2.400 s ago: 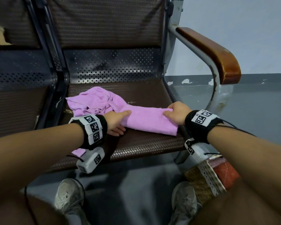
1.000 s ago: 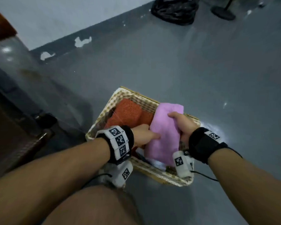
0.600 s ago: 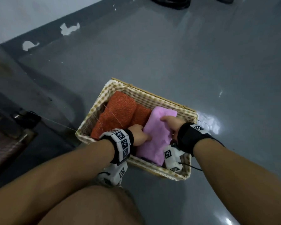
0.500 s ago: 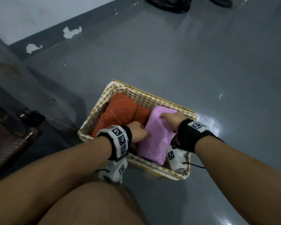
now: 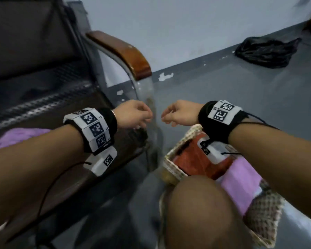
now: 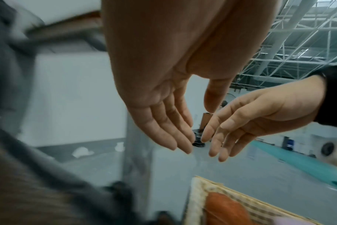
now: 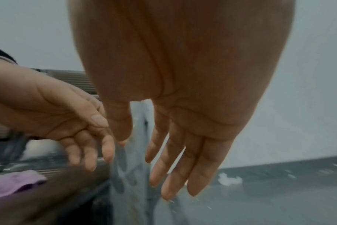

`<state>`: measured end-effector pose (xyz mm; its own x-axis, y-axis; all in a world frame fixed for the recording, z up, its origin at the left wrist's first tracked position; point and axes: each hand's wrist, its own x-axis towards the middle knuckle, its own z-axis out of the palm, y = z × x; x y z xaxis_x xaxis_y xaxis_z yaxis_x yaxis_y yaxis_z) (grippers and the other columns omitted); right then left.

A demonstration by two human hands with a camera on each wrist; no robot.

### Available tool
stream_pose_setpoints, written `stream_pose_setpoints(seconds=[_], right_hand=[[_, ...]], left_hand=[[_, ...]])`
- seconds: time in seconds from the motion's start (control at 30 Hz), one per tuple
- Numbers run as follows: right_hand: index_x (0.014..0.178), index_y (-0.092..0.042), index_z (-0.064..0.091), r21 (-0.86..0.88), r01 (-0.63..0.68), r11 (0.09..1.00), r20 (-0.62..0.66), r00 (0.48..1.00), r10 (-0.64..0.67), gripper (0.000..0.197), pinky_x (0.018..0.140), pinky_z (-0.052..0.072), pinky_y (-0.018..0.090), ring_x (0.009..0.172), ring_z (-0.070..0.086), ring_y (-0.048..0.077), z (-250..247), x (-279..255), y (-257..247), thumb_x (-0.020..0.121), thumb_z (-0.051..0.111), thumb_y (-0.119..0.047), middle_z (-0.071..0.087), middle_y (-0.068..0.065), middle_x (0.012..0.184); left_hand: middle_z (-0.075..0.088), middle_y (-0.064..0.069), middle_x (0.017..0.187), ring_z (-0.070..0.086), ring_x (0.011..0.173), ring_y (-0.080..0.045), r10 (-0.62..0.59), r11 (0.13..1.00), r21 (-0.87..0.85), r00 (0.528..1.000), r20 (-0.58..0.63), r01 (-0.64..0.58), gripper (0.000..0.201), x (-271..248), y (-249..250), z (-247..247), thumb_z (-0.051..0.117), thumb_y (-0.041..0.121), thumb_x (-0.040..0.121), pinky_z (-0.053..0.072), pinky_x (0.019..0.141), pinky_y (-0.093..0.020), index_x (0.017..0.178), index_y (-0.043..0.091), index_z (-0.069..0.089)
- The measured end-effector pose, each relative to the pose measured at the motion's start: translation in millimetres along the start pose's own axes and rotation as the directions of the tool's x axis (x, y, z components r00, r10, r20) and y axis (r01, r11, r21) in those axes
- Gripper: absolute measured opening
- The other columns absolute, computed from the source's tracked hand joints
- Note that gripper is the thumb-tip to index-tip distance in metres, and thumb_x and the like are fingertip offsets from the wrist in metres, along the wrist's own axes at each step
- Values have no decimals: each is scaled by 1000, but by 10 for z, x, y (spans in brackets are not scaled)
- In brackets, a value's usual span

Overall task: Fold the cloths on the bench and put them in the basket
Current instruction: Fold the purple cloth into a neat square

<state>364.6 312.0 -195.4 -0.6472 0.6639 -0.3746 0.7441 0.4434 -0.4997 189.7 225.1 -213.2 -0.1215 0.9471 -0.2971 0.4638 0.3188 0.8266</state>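
Both hands hang in the air between the bench and the basket, empty, fingers loose and nearly straight. My left hand [image 5: 135, 115] [image 6: 173, 130] is over the bench's right end; my right hand [image 5: 178, 114] [image 7: 175, 164] is close beside it, fingertips a little apart. Below my right forearm the woven basket [image 5: 174, 169] [image 6: 196, 197] stands on the floor, holding a folded orange cloth [image 5: 196, 159] [image 6: 225, 210] and a folded pink cloth [image 5: 244, 182]. Another pink cloth [image 5: 18, 135] [image 7: 15, 182] lies unfolded on the bench seat [image 5: 48, 114] at the left.
The bench's wooden armrest [image 5: 122, 53] and its metal post [image 5: 144, 97] stand between seat and basket. My knee [image 5: 201, 209] covers part of the basket. A black bag [image 5: 266, 51] lies on the grey floor by the wall.
Both hands let go of the folded pink cloth in the basket and lifted up and left toward the bench. My head turned back to the bench.
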Motion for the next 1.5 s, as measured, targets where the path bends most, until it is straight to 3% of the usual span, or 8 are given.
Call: stream_pose_setpoints(seconds=[0.33, 0.53, 0.73, 0.87, 1.03, 1.17, 1.3, 1.5], right_hand=[[112, -9, 70, 32, 403, 915, 222, 890, -399, 21, 80, 56, 34, 81, 68, 23, 1178, 824, -2149, 95, 62, -19, 75, 11, 99], [123, -21, 68, -194, 512, 837, 393, 822, -412, 32, 95, 47, 24, 104, 64, 18, 1947, 1045, -2486, 93, 64, -32, 70, 2, 115], [136, -21, 53, -230, 531, 815, 331, 831, -448, 49, 87, 43, 22, 111, 62, 24, 2216, 1209, -2580, 90, 65, -28, 67, 4, 118], [148, -28, 38, -243, 572, 784, 261, 817, -515, 81, 96, 49, 33, 112, 57, 30, 2218, 1290, -2557, 78, 78, -29, 55, 13, 128], [115, -18, 68, -430, 472, 770, 235, 882, -410, 36, 94, 51, 38, 112, 61, 31, 2073, 1371, -2476, 85, 70, -39, 64, 10, 125], [78, -15, 69, -194, 437, 878, 38, 898, -439, 23, 70, 48, 33, 86, 67, 32, 1713, 1292, -2441, 92, 54, -26, 69, 7, 82], [72, -13, 57, 72, 524, 849, -102, 850, -517, 19, 80, 51, 46, 78, 60, 30, 1451, 1131, -2396, 90, 53, -13, 63, 11, 77], [80, -17, 58, 307, 528, 792, -194, 849, -491, 10, 69, 51, 34, 70, 56, 13, 1348, 990, -2343, 84, 64, -10, 64, 1, 76]], left_hand=[[70, 3, 94, 65, 81, -14, -194, 890, 296, 874, -445, 348, 10, -1440, -1516, -1272, 66, 33, 88, 45, 65, -20, 96, 27, 65], [50, -20, 135, 51, 123, -41, -432, 628, 392, 721, -542, 672, 67, -1887, -2455, -1357, 68, 44, 81, 44, 101, -39, 138, 18, 43], [67, -14, 115, 62, 103, -31, -357, 769, 327, 793, -493, 550, 33, -1963, -2654, -1434, 64, 28, 89, 42, 78, -25, 116, 9, 62], [71, -9, 90, 59, 80, -18, -313, 943, -45, 832, -458, 330, 25, -1858, -2314, -1461, 59, 27, 84, 44, 70, -29, 92, 8, 72], [45, 11, 45, 41, 42, -6, -358, 861, -506, 762, -540, 46, 25, -1797, -1865, -1571, 50, 14, 63, 34, 44, -19, 38, 20, 49], [63, -8, 77, 57, 67, -22, -277, 960, -154, 720, -636, 234, 34, -1812, -1946, -1796, 42, 21, 93, 45, 65, -31, 62, 22, 55], [65, -9, 82, 60, 73, -22, -398, 847, 37, 679, -617, 530, 36, -1729, -2092, -1825, 45, 45, 85, 41, 66, -31, 80, 16, 64], [71, 10, 105, 68, 96, -6, -53, 997, -82, 879, -474, 15, 58, -1400, -1701, -1509, 80, 43, 65, 54, 89, -28, 116, 27, 58]])
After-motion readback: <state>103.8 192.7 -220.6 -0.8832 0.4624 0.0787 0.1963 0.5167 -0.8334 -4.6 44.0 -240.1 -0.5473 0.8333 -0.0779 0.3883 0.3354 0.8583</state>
